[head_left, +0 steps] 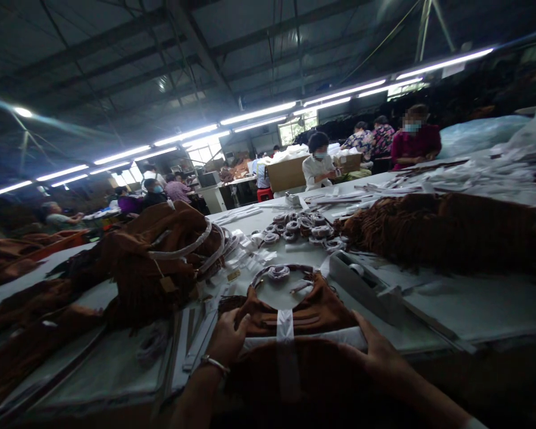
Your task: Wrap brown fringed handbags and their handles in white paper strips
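A brown suede-like handbag (326, 307) lies at the table's front edge before me, its curved handle pointing away. A pale strip (285, 326) runs down its middle, and a white band (346, 338) crosses it from side to side. My left hand (227, 336), with a bracelet at the wrist, grips the bag's left side, thumb on top. On the opposite side my right hand (376, 342) holds the bag's right edge. Most fingers of both hands are hidden by the bag. A small wrapped coil (279, 273) sits inside the handle's loop.
A grey tape dispenser (361, 280) stands right of the bag. Several wrapped coils (306, 226) lie beyond it. Brown bags (161, 250) are heaped at left, a fringed brown pile (446, 229) at right. Co-workers (318, 161) sit across the table (446, 304).
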Demonstrator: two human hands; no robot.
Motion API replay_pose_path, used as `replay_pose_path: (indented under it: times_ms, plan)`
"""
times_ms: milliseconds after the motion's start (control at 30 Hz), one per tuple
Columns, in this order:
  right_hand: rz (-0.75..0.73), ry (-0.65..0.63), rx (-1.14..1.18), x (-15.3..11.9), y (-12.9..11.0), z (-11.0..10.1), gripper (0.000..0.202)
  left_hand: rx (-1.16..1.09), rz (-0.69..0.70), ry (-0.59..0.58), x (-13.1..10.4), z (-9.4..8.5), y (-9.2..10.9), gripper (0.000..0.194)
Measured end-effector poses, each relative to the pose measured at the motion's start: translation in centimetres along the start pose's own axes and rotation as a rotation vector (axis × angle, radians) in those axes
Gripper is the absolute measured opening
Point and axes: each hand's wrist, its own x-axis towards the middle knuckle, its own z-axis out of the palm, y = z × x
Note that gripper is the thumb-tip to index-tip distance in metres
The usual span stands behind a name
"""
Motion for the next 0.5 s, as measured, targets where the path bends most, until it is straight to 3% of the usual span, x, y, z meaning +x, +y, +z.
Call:
replay_pose_path:
  times_ms: [133, 267, 367, 500]
  plan:
    - [0.0, -0.041, 0.095, 0.9, -0.3, 0.0, 0.096, -0.094, -0.132, -0.095, -0.4, 1.0, -1.9, 0.064]
    - [0.026, -0.013, 0.09, 2.3, -0.6, 0.5, 0.09, -0.175, -0.209, -0.227, 0.8, 1.3, -2.9, 0.059]
    - [0.007, -0.051, 0.077, 3.0, -0.8, 1.0, 0.077, -0.061, -0.121, -0.196, 3.1, 0.7, -2.0, 0.054]
    - [0.007, -0.095, 0.017, 3.7, -0.3, 1.3, 0.068, 0.146, 0.082, -0.042, 8.3, 0.5, -0.1, 0.045]
